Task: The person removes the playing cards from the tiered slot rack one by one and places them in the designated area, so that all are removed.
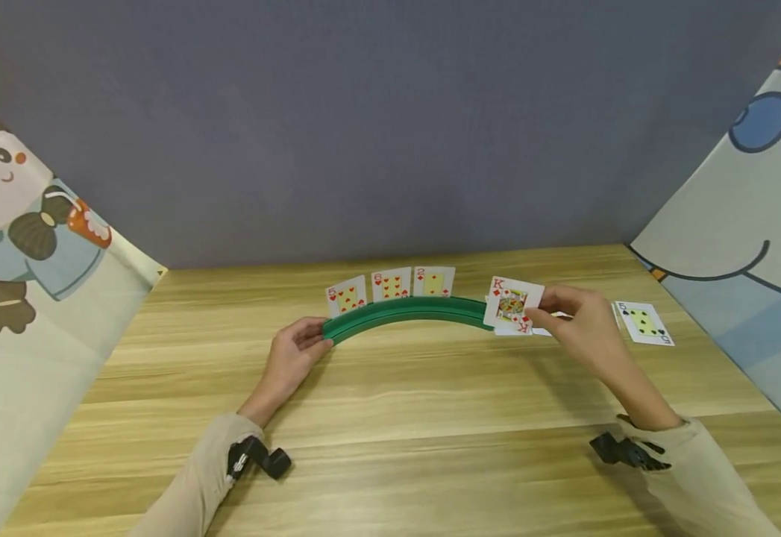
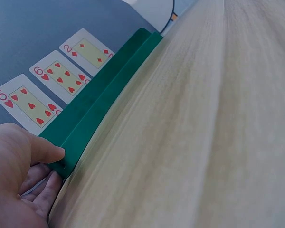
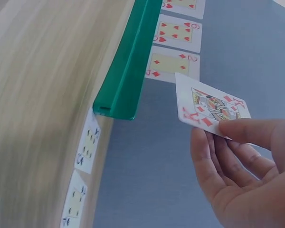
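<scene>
A curved green card holder (image 1: pixel 403 307) stands on the table, with the five of hearts (image 1: pixel 346 297), six of hearts (image 1: pixel 391 284) and two of diamonds (image 1: pixel 433 281) upright in its slot. My left hand (image 1: pixel 296 347) grips the holder's left end, its thumb (image 2: pixel 54 153) against the front. Between thumb and fingers my right hand (image 1: pixel 581 321) pinches a king of diamonds (image 1: pixel 512 304), face toward me. In the right wrist view this king (image 3: pixel 211 107) is apart from the holder (image 3: pixel 128 71), beyond the two of diamonds.
Face up on the table at the right lies a five of spades (image 1: pixel 645 324). Another black-suited card (image 3: pixel 88 145) lies by the holder's right end, mostly hidden in the head view. A grey panel (image 1: pixel 390 134) rises behind the wooden table (image 1: pixel 390 432); printed panels flank it.
</scene>
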`<state>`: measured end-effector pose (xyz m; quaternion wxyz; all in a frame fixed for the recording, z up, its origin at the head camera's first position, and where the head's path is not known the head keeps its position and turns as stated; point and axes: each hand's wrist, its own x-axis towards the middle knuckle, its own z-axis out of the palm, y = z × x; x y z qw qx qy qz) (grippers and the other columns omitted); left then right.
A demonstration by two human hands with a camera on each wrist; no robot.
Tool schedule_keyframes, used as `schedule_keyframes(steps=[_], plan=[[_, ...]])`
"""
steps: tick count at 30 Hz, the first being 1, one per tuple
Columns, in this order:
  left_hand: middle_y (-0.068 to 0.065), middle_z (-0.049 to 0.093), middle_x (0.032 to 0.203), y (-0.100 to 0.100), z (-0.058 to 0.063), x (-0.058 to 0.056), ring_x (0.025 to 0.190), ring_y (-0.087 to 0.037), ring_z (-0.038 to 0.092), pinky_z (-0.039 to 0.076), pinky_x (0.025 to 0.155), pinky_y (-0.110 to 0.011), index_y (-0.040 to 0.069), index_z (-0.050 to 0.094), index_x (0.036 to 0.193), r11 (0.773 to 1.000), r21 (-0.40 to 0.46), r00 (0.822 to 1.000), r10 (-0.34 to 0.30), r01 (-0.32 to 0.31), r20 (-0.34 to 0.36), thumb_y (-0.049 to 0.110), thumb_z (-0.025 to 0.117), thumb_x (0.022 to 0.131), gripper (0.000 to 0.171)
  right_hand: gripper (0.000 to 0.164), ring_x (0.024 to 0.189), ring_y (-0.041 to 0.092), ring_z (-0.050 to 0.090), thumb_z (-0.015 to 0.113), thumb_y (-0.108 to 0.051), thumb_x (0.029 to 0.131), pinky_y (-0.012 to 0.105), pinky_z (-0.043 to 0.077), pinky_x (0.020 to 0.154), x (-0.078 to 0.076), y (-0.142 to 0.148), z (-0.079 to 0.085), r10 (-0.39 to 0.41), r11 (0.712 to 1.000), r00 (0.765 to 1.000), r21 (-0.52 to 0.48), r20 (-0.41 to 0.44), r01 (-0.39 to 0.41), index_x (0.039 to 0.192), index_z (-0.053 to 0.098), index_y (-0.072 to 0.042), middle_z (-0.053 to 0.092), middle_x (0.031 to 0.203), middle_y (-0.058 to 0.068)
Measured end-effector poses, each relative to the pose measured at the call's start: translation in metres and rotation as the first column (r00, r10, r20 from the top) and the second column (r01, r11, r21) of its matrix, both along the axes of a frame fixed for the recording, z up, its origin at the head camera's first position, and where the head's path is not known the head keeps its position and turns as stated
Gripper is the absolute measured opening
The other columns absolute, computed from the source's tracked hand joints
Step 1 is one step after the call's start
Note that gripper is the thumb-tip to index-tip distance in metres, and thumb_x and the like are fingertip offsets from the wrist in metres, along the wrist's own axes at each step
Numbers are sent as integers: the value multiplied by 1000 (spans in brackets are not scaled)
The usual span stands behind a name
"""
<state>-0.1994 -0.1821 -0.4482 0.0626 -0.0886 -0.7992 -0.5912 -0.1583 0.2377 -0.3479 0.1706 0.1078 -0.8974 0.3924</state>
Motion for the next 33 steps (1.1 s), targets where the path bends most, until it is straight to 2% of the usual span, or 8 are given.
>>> schedule_keyframes(steps=[5,11,16,20,25,30,33], plan=[[-25,65,119,1,1,1,110,-36,65,57,90,-21,-6,64,120,1000,3,1000,-5,5,11,-6,71,87,35,10,79,6,67,74,-11,91,11,50,63,-2,5,-4,1,1000,1000,16,19,-1,88,68,-4,73,83,9],[-25,65,119,-1,1,0,109,-36,65,57,90,-21,-6,63,121,1000,-14,1000,2,-2,6,-5,71,87,35,15,74,16,72,64,-11,98,22,59,60,-8,8,-8,87,996,992,-45,95,-83,101,69,3,72,94,18],[-25,64,120,-1,1,-1,110,-36,64,57,91,-21,-6,63,122,1000,-14,1000,-5,5,8,-4,71,88,35,20,71,13,71,63,-11,98,24,61,63,-8,12,-9,95,995,983,-50,159,-88,106,69,6,70,99,22],[-25,64,120,-1,1,-1,110,-37,64,57,90,-21,-6,63,122,1000,-16,1000,-10,10,14,-4,71,88,35,19,73,16,71,65,-6,96,31,64,66,-9,16,-12,113,992,970,-83,217,-97,106,68,11,69,100,25],[-25,65,120,-1,2,0,110,-36,65,57,91,-22,-6,63,121,1000,-20,1000,-3,3,10,-5,71,87,35,18,73,23,72,68,1,92,38,64,68,-15,19,-17,142,984,945,-145,294,-103,105,65,13,70,95,24],[-25,64,121,-1,2,0,110,-36,64,57,91,-21,-6,63,122,1000,-23,1000,-1,2,15,-5,71,87,36,24,72,27,72,68,4,90,38,64,68,-22,22,-27,161,980,899,-176,408,-96,109,59,14,71,93,23],[-25,64,122,-1,1,-1,110,-36,64,57,90,-21,-6,63,122,1000,-26,1000,-4,4,14,-5,71,87,36,29,72,28,72,68,2,90,37,64,67,-24,25,-32,149,985,874,-150,462,-89,114,56,14,71,94,23]])
